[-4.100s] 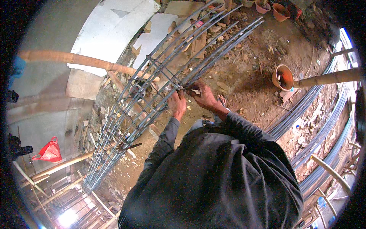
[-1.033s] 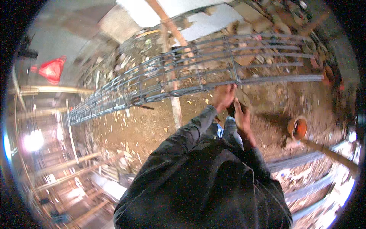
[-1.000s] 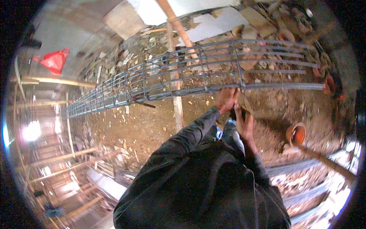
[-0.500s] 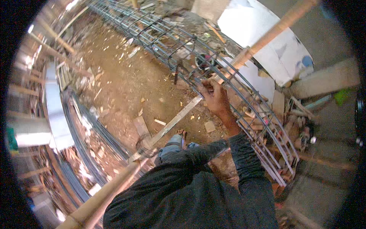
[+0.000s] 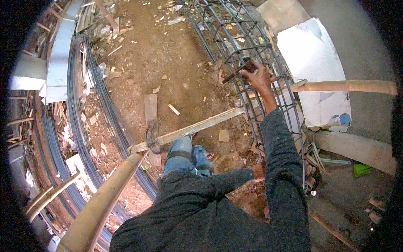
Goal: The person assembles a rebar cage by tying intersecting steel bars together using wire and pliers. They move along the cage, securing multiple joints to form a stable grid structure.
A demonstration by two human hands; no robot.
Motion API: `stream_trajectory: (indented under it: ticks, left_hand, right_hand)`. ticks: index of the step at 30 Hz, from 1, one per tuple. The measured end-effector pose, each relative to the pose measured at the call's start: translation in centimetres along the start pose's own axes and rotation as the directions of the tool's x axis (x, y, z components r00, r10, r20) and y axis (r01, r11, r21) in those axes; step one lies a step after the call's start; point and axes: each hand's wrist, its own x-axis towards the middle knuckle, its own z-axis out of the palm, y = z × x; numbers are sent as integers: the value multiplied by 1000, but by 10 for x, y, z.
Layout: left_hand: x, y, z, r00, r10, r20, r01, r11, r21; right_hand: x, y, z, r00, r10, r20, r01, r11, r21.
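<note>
My right hand (image 5: 261, 79) is closed around a dark metal tool (image 5: 233, 75) with a long thin end, at the top of a long rebar cage (image 5: 237, 52). The tool's exact kind is hard to make out. The cage, of long bars with square ties, rests across a wooden batten (image 5: 201, 125). Lower down, my left hand (image 5: 258, 171) is beside the cage's near bars, its fingers hidden behind the bars and my right sleeve. A bundle of thin wire (image 5: 154, 140) hangs over the batten's left part.
A bamboo pole (image 5: 100, 201) meets the batten's left end; another bamboo pole (image 5: 348, 86) lies beyond its right end. Bundled rebar (image 5: 100, 92) runs along the left. White sheeting (image 5: 310, 54) leans at right. Wood scraps litter the dirt floor (image 5: 138, 54).
My view has turned, so the cage runs more upright. My right hand, earlier at the cage's edge by the batten, is now farther along it, with the dark tool in its grip.
</note>
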Motion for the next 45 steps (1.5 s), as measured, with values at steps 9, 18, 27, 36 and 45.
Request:
stream_trajectory:
  ticks: [9,18,27,36,45]
  left_hand:
    - [0,1,-10,1000,-12,-21,11,999,-32]
    - [-4,2,-8,1000,-9,-3,9,1000,-24]
    - [-12,-11,-15,994,45,96,-48,998,39]
    - [-16,-26,-23,972,230,38,-232,936,266]
    - [-27,-40,-9,948,13,318,-84,974,212]
  right_hand:
    - [4,7,8,976,-133,-171,155,980,122]
    - [0,-34,-58,838,-67,-541,467,601,649]
    - [-153,-49,-309,880,298,-371,467,-399,789]
    - [-438,-52,-176,561,780,277,-37,-311,950]
    - [-551,-57,-43,239,918,318,246,-374,894]
